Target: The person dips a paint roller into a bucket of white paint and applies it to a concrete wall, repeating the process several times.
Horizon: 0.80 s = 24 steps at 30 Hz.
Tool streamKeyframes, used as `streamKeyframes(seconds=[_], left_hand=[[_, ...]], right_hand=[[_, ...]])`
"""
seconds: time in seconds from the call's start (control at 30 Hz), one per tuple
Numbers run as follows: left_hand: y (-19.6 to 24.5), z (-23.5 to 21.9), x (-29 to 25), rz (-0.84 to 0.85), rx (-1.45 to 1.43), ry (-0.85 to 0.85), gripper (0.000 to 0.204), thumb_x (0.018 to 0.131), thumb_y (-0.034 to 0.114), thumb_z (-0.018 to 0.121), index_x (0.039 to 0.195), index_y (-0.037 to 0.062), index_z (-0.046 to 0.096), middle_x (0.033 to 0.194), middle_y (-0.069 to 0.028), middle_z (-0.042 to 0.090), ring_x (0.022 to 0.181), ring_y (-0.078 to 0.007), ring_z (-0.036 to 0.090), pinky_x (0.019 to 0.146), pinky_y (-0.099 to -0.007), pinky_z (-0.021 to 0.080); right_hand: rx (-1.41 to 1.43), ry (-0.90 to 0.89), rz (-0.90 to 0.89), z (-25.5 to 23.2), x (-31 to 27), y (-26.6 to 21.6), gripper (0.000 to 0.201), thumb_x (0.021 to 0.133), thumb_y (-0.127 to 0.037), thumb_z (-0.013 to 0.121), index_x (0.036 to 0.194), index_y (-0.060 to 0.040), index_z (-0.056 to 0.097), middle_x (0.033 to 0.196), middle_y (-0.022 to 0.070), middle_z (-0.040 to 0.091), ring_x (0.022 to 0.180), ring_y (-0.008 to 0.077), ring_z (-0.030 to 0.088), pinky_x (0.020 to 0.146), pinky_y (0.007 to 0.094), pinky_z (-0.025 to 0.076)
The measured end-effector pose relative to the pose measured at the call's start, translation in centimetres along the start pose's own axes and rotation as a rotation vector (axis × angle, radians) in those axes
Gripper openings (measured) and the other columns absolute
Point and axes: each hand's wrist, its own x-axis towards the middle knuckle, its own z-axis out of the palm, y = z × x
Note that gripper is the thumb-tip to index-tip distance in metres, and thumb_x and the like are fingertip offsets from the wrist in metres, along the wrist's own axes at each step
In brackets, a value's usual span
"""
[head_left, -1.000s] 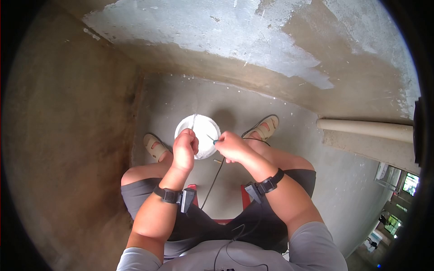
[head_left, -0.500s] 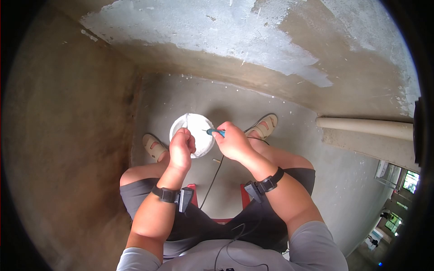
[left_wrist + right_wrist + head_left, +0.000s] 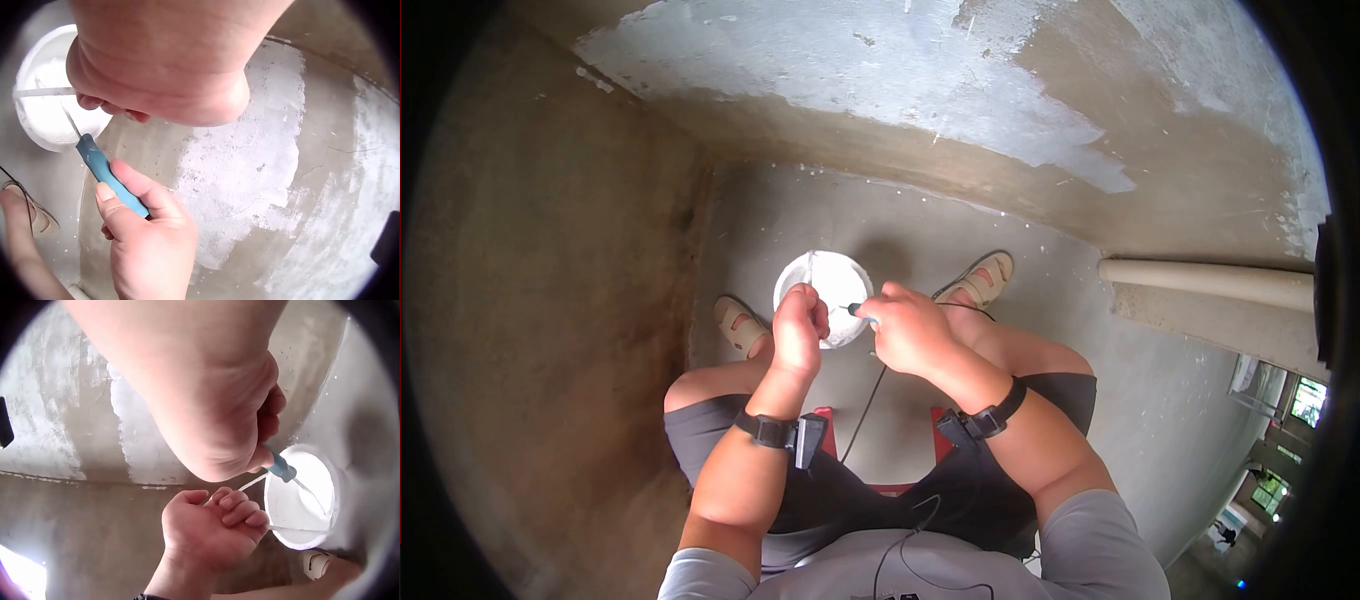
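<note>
The left hand [image 3: 797, 338] has curled fingers round a thin pale strip [image 3: 47, 92] that crosses the top of a white bucket [image 3: 785, 276]. In the right wrist view the strip [image 3: 300, 530] runs from the bucket's far rim to that hand [image 3: 215, 534]. A blue-handled tool [image 3: 109, 175] is gripped by the right hand [image 3: 156, 244], thumb along the handle. Its thin metal shaft [image 3: 72, 120] points into the bucket, over white contents; whether the tip touches them I cannot tell. The right hand [image 3: 912, 330] is just right of the bucket.
Sandalled feet [image 3: 983, 280] stand on the grey floor [image 3: 780, 205] either side of the bucket. A black cable [image 3: 865, 410] lies between the legs, near red seat parts [image 3: 941, 436]. A partly white-coated wall [image 3: 850, 60] rises ahead; a pale pipe [image 3: 1210, 282] runs at right.
Since one second ago, the bucket and left hand have shifted slightly left. The right hand has turned and moved a little left over the last half second, with the tool in its grip.
</note>
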Motion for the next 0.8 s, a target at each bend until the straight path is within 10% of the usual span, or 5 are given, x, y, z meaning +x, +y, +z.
streamKeyframes(seconds=[0.3, 0.8], left_hand=[[0.3, 0.4, -0.3, 0.010, -0.046, 0.003, 0.020, 0.090, 0.020, 0.044, 0.071, 0.0157, 0.041, 0.061, 0.0038, 0.035, 0.054, -0.0100, 0.027, 0.051, -0.0286, 0.023], [0.1, 0.1, -0.3, 0.015, -0.030, 0.000, 0.020, 0.088, 0.022, 0.042, 0.072, 0.0099, 0.043, 0.058, -0.0036, 0.040, 0.053, -0.0144, 0.033, 0.050, -0.0304, 0.030]], right_hand=[[0.009, 0.152, 0.133, 0.6, 0.4, 0.3, 0.010, 0.087, -0.011, 0.069, 0.093, -0.0025, 0.068, 0.092, 0.0153, 0.068, 0.085, 0.0340, 0.068, 0.074, 0.0429, 0.054], [-0.066, 0.025, 0.544, -2.5, 1.8, 0.1, 0.049, 0.095, -0.044, 0.054, 0.077, -0.0003, 0.070, 0.074, 0.0207, 0.069, 0.073, 0.0410, 0.068, 0.068, 0.0487, 0.055]])
